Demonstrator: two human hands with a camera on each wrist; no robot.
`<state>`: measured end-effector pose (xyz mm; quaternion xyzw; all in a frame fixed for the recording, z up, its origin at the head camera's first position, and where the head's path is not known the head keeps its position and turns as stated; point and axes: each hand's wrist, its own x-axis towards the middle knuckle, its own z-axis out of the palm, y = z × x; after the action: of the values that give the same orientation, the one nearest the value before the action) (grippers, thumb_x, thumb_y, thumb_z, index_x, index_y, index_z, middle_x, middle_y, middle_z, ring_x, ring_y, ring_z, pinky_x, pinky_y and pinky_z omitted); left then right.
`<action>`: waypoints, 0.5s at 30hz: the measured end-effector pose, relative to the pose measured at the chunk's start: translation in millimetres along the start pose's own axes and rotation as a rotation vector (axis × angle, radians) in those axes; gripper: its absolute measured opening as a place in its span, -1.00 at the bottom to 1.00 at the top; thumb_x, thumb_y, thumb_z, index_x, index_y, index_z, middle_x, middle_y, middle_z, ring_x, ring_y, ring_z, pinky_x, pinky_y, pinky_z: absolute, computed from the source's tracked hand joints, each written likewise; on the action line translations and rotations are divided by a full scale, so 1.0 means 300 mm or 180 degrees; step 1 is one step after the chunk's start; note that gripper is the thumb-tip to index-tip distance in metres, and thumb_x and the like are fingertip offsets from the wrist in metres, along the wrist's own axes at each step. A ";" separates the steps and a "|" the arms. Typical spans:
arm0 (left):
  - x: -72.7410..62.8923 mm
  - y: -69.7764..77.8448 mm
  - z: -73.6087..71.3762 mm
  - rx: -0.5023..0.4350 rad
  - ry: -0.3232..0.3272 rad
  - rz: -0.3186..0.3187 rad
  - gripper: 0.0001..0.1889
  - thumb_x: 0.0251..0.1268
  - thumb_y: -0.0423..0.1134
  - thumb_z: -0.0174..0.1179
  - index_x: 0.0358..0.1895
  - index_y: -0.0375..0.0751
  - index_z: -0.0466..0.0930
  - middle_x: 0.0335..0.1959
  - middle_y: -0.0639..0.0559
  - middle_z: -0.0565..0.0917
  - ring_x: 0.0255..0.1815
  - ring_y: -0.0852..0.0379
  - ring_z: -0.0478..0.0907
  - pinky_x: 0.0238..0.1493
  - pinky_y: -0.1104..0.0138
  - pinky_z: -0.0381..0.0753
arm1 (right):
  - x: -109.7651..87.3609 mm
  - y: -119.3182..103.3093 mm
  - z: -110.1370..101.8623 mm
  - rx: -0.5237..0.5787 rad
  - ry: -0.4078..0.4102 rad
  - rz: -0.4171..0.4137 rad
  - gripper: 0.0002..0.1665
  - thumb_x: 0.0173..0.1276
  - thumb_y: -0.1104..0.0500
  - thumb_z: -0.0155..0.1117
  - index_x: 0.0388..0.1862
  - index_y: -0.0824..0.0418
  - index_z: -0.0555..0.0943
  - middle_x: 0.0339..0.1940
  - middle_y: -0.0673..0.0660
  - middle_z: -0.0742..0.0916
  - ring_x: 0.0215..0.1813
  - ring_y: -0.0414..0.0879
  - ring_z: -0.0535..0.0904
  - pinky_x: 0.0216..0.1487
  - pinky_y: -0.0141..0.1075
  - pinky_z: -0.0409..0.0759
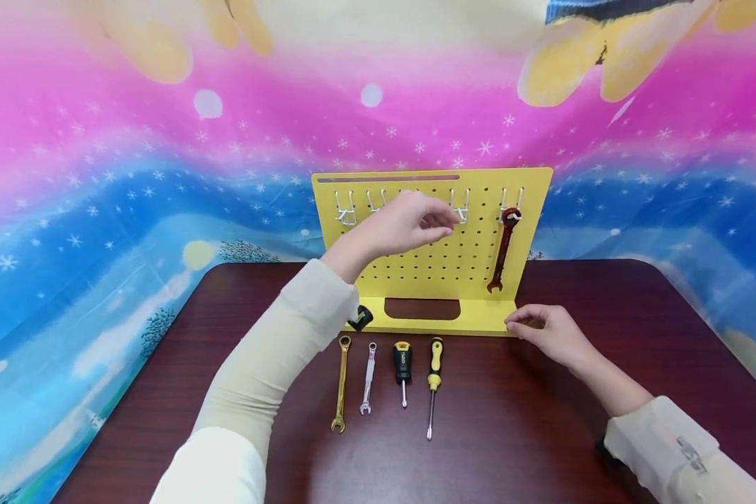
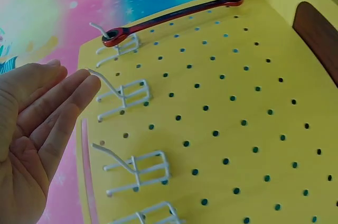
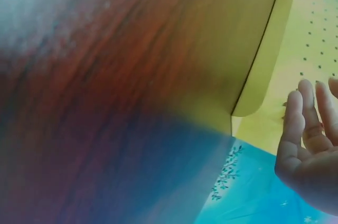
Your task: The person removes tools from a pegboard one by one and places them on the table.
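In the head view my left hand (image 1: 412, 222) is raised in front of the yellow pegboard (image 1: 416, 269), its fingertips by a white wire hook (image 1: 461, 215). The left wrist view has the fingertips overlapping the tip of that hook (image 2: 124, 96); whether they touch it I cannot tell. Nothing is in this hand. A red combination wrench (image 1: 502, 252) hangs by its ring end on the rightmost hook. My right hand (image 1: 551, 334) is at the front right corner of the board's base, fingers loosely bent and holding nothing; contact with the base is unclear.
On the dark wooden table (image 1: 516, 448) before the board lie a gold wrench (image 1: 341, 385), a small silver wrench (image 1: 369, 378), a stubby screwdriver (image 1: 402, 364) and a longer yellow-black screwdriver (image 1: 435, 378). A black object (image 1: 361, 318) sits on the base, partly behind my left sleeve.
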<state>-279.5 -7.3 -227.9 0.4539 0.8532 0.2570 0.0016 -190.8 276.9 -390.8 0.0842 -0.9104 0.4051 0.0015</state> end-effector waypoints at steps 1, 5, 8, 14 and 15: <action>0.007 0.004 -0.002 -0.0010 0.0015 0.0016 -0.71 0.46 -0.31 0.14 0.15 -0.28 0.62 0.02 -0.08 0.74 -0.03 0.18 0.70 0.02 0.54 0.62 | 0.005 0.004 0.000 -0.0012 0.0065 0.0015 -0.72 0.41 0.17 0.30 -0.05 0.35 0.69 -0.18 0.26 0.77 -0.28 -0.06 0.65 -0.35 -0.36 0.59; 0.039 0.015 -0.003 -0.0038 0.0086 0.0086 -0.72 0.46 -0.31 0.14 0.14 -0.29 0.62 0.02 -0.09 0.74 -0.02 0.19 0.68 0.03 0.55 0.61 | 0.024 0.024 0.002 -0.0063 0.0324 0.0081 -0.66 0.43 0.10 0.27 0.01 0.33 0.69 -0.11 0.29 0.76 -0.29 -0.18 0.59 -0.38 -0.35 0.56; 0.066 0.018 0.001 -0.0029 0.0147 0.0103 -0.72 0.46 -0.30 0.14 0.13 -0.29 0.63 0.00 -0.09 0.74 -0.02 0.21 0.67 0.04 0.54 0.60 | 0.039 0.036 0.005 -0.0072 0.0460 0.0156 -0.62 0.45 0.06 0.25 0.04 0.32 0.68 -0.07 0.30 0.75 -0.29 -0.26 0.55 -0.36 -0.37 0.55; 0.123 0.022 0.010 -0.0197 0.0267 -0.0062 -0.69 0.46 -0.30 0.14 0.18 -0.27 0.59 0.04 -0.06 0.72 0.03 0.23 0.63 0.08 0.57 0.57 | 0.069 0.050 0.008 -0.0065 0.0634 0.0226 -0.61 0.46 0.06 0.23 0.05 0.33 0.67 -0.02 0.33 0.74 -0.23 -0.30 0.55 -0.30 -0.42 0.56; 0.132 0.024 0.011 -0.0236 0.0270 -0.0108 -0.69 0.46 -0.30 0.14 0.20 -0.26 0.58 0.06 -0.05 0.71 0.05 0.24 0.63 0.09 0.58 0.56 | 0.073 0.052 0.008 -0.0075 0.0647 0.0225 -0.62 0.46 0.06 0.23 0.05 0.33 0.66 -0.01 0.33 0.74 -0.22 -0.29 0.55 -0.29 -0.43 0.56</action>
<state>-296.4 28.1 -218.5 0.4277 0.8499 0.3074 -0.0134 -214.5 282.1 -402.3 0.0104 -0.9127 0.4005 0.0805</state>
